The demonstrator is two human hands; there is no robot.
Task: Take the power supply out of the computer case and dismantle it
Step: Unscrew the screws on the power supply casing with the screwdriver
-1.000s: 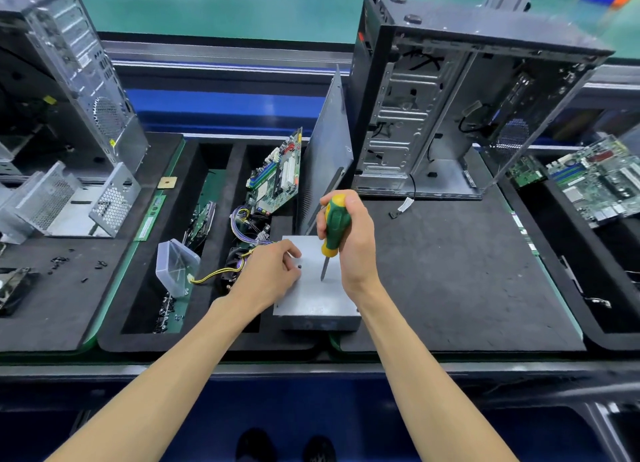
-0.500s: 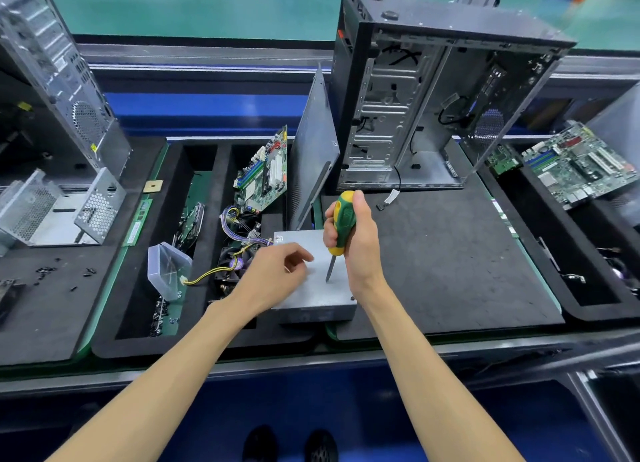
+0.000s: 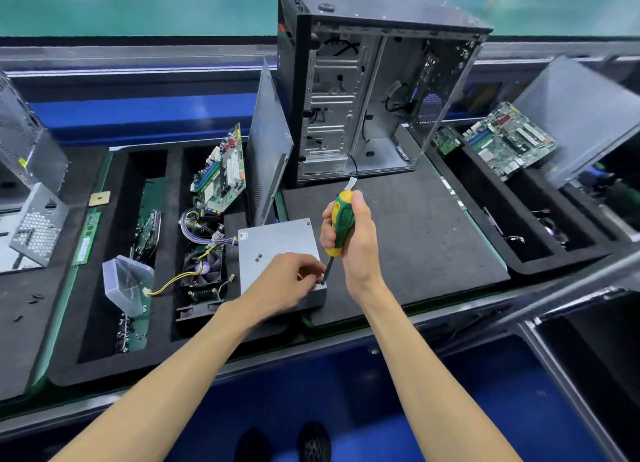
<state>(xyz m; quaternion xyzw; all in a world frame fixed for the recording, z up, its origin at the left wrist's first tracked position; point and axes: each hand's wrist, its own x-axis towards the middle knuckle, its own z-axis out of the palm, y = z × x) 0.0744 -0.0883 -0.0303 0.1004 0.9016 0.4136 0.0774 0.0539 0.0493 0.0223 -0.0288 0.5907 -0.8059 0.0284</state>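
Screwdriver [image 3: 341, 224] tip at power supply [image 3: 277, 240] near edge — right hand [image 3: 356, 243] gripping

Bright, even overhead light, cool white. Landmark: computer case [image 3: 367, 91], sharp at centre, its metal interior evenly lit. Below it the black foam mat [image 3: 433, 240] shows only faint, soft shadows. Left of the case, the leaning side panel [image 3: 268, 146] carries a pale sheen. Far left and right of the case, straight edges bow with wide-angle distortion; detail smears softly there.
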